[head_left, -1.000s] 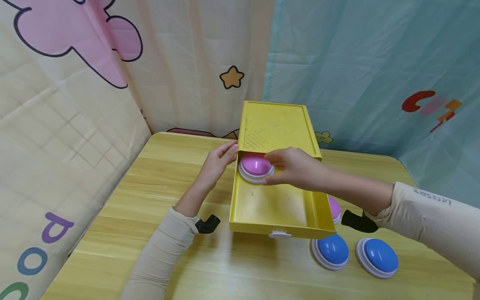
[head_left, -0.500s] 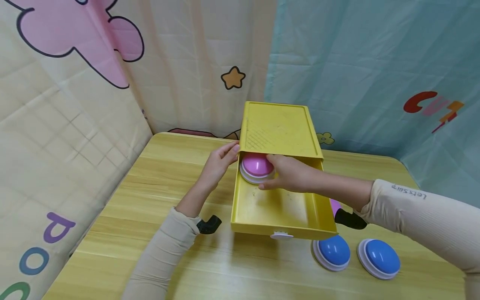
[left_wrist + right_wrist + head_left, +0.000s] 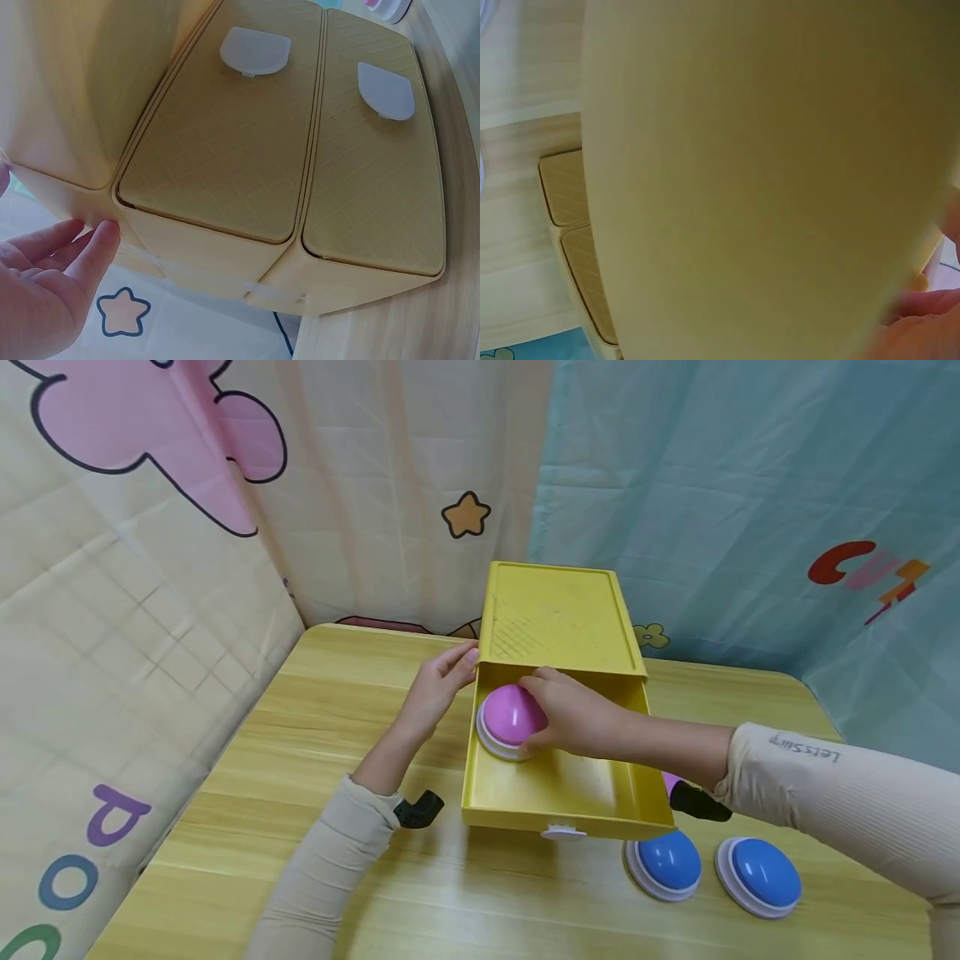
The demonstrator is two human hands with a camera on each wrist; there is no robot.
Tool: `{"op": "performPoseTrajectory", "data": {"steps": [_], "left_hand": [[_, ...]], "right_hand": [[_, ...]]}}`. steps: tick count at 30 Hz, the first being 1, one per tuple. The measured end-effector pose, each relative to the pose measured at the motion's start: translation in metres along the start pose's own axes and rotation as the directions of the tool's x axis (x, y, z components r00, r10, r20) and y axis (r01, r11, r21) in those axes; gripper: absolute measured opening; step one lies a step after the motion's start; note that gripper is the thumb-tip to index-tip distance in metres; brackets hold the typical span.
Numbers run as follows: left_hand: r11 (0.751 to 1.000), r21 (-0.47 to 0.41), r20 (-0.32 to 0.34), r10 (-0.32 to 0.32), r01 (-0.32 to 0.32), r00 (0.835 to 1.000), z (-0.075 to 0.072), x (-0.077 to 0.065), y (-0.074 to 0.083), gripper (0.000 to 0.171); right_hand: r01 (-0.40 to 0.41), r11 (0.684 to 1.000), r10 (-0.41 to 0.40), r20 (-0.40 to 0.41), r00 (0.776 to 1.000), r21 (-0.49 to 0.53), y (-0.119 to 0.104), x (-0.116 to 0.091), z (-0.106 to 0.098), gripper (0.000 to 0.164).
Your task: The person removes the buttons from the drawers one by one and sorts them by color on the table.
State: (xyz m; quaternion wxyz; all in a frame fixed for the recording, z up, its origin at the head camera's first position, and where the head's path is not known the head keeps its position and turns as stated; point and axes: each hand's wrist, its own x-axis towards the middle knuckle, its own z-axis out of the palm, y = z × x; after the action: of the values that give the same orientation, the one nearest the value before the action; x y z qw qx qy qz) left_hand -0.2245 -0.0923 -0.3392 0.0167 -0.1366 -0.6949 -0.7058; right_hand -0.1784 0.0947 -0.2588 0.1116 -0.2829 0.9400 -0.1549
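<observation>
A yellow drawer cabinet (image 3: 558, 618) stands on the table with its top drawer (image 3: 570, 789) pulled out. Inside that drawer, at the left, is a pink domed push button (image 3: 512, 714) on a white base. My right hand (image 3: 573, 714) holds it from the right side, fingers and thumb around its edge. The button looks slightly tilted. My left hand (image 3: 433, 689) touches the cabinet's left side near the top front corner with extended fingers (image 3: 96, 251). In the right wrist view the drawer's wall (image 3: 757, 180) hides most of the right hand (image 3: 922, 330).
Two blue push buttons (image 3: 670, 864) lie on the table (image 3: 360, 718) at the right of the drawer. Another pink button (image 3: 670, 782) is mostly hidden behind the drawer and my right wrist. Two lower drawers (image 3: 225, 150) are shut. Printed curtains (image 3: 390, 485) stand behind.
The right hand closed around the pink button, which came out from under the cabinet top toward the drawer's front. My left hand stayed at the cabinet's side.
</observation>
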Motion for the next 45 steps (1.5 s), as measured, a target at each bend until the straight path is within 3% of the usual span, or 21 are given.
{"op": "performPoseTrajectory", "data": {"steps": [11, 20, 24, 27, 31, 35, 41, 45], "left_hand": [[1.0, 0.012, 0.007, -0.006, 0.006, 1.0, 0.0, 0.0, -0.001, 0.048], [1.0, 0.026, 0.014, 0.01, -0.01, 1.0, -0.002, 0.0, -0.001, 0.048], [1.0, 0.027, 0.018, 0.004, -0.005, 1.0, -0.002, 0.0, -0.001, 0.047], [1.0, 0.024, 0.024, -0.006, 0.005, 1.0, -0.003, -0.001, 0.0, 0.047], [1.0, 0.029, 0.031, -0.009, 0.008, 0.999, -0.002, -0.005, 0.009, 0.044], [0.999, 0.046, 0.031, -0.008, 0.006, 0.999, 0.0, -0.011, 0.022, 0.042], [0.999, 0.047, 0.041, -0.013, 0.011, 0.999, 0.002, -0.013, 0.026, 0.043], [0.999, 0.04, 0.045, -0.015, 0.013, 0.999, 0.003, -0.013, 0.026, 0.043]], "right_hand": [[0.111, 0.994, -0.11, -0.079, 0.991, 0.02, 0.009, -0.01, -0.008, 0.066], [0.201, 0.976, -0.18, -0.209, 0.961, 0.083, 0.016, -0.046, -0.035, 0.063], [0.179, 0.981, -0.154, -0.253, 0.955, 0.078, 0.023, -0.062, -0.049, 0.064], [0.12, 0.99, -0.094, -0.291, 0.952, 0.074, 0.032, -0.078, -0.06, 0.067], [-0.009, 0.989, 0.059, -0.341, 0.938, 0.145, 0.054, -0.099, -0.072, 0.069], [-0.138, 0.97, 0.207, -0.386, 0.899, 0.199, 0.085, -0.116, -0.073, 0.069], [-0.301, 0.92, 0.383, -0.417, 0.824, 0.251, 0.141, -0.142, -0.058, 0.072], [-0.379, 0.882, 0.463, -0.373, 0.804, 0.279, 0.178, -0.155, -0.036, 0.077]]}}
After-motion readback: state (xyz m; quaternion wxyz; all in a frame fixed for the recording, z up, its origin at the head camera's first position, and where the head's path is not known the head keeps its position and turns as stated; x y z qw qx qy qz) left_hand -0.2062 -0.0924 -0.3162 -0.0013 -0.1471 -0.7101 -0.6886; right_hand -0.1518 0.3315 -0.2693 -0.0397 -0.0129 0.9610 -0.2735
